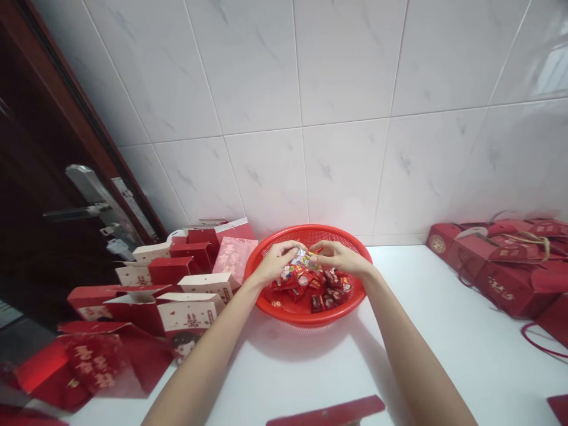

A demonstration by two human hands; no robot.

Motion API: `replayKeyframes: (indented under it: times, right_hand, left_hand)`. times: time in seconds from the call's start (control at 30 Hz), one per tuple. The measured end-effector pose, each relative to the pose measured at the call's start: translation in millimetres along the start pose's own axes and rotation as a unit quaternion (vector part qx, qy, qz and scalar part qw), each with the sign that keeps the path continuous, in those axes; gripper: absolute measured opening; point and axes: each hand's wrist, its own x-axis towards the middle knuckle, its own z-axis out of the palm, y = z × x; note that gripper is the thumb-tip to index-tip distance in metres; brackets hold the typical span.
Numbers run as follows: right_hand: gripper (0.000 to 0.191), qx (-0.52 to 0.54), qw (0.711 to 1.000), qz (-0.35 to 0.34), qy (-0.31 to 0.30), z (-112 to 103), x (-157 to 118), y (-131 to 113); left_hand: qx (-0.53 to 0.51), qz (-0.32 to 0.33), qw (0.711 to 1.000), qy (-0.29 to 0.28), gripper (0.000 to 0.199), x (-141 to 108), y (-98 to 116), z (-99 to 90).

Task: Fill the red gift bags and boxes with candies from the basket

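A round red plastic basket (310, 320) stands on the white table against the tiled wall. Several wrapped candies (332, 290), mostly red and dark brown, lie inside it. Over the basket, my left hand (281, 260) pinches the left end of a small white and yellow wrapped candy (306, 259). The fingers of my right hand (333, 255) are closed at the right end of the same candy. Both hands are close together above the other candies.
Several red and cream gift boxes (189, 313) stand in rows at the left, some with open tops. Closed red boxes (501, 266) with cords sit at the right. A red box edge (328, 412) shows at the near edge. A dark door with a metal handle (80, 211) is far left.
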Motion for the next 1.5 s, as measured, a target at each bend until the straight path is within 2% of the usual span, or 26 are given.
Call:
replayKeyframes:
  times: [0.13, 0.23, 0.33, 0.43, 0.53, 0.63, 0.73, 0.83, 1.0, 1.07, 1.17, 1.27, 1.4, 1.5]
  right_hand:
    - [0.017, 0.013, 0.999, 0.013, 0.03, 0.8, 2.7, 2.3]
    - [0.016, 0.017, 0.996, 0.031, 0.084, 2.0, 6.0, 7.9]
    - [0.02, 0.011, 0.989, 0.033, 0.141, 2.4, 8.8, 15.4]
    - [0.021, -0.003, 0.987, 0.031, 0.159, 2.3, 10.5, 20.9]
    - [0.022, -0.018, 0.987, 0.038, 0.155, 2.3, 9.8, 21.5]
    - [0.021, -0.037, 0.987, 0.036, 0.151, 2.7, 6.7, 18.0]
    - [0.021, -0.045, 0.987, 0.039, 0.149, 3.3, 3.2, 13.7]
    - [0.021, -0.03, 0.986, 0.042, 0.16, 4.2, 2.1, 11.8]
    - [0.018, 0.027, 0.978, 0.039, 0.202, 4.2, 7.6, 14.8]
    - [0.017, 0.061, 0.973, 0.032, 0.22, 3.2, 9.8, 16.3]
    - [0.016, 0.115, 0.969, 0.006, 0.218, 1.4, 10.5, 17.1]
    - [0.011, 0.155, 0.96, 0.007, 0.231, 0.3, 9.5, 16.6]
    - [0.013, 0.17, 0.948, 0.017, 0.269, 0.0, 10.0, 17.2]
    - [0.015, 0.192, 0.947, 0.005, 0.257, -0.5, 12.1, 18.7]
  left_hand:
    - [0.046, 0.003, 0.999, 0.011, 0.029, 2.5, -6.1, 4.3]
    - [0.166, -0.025, 0.986, -0.013, 0.03, 2.3, -10.5, 6.9]
    - [0.298, -0.041, 0.946, -0.121, 0.025, -0.2, -10.0, 10.4]
    - [0.427, -0.043, 0.881, -0.199, 0.025, -2.4, -4.1, 16.1]
    - [0.524, -0.052, 0.826, -0.201, 0.034, -2.9, 3.5, 22.2]
    - [0.551, -0.053, 0.808, -0.201, 0.042, -2.1, 9.2, 27.4]
    - [0.565, -0.065, 0.798, -0.202, 0.033, 0.5, 12.3, 32.7]
    - [0.572, -0.078, 0.792, -0.197, 0.02, 4.6, 14.2, 36.7]
    - [0.557, -0.091, 0.802, -0.197, 0.014, 9.0, 13.6, 34.5]
    - [0.553, -0.09, 0.804, -0.198, 0.018, 9.7, 11.3, 33.0]
    - [0.551, -0.08, 0.805, -0.205, 0.038, 10.9, 6.9, 34.3]
    - [0.543, -0.081, 0.809, -0.209, 0.036, 11.4, 3.4, 37.5]
    - [0.513, -0.078, 0.837, -0.175, 0.024, 12.8, 1.6, 35.6]
    - [0.478, -0.061, 0.869, -0.114, 0.022, 20.3, -0.4, 28.8]
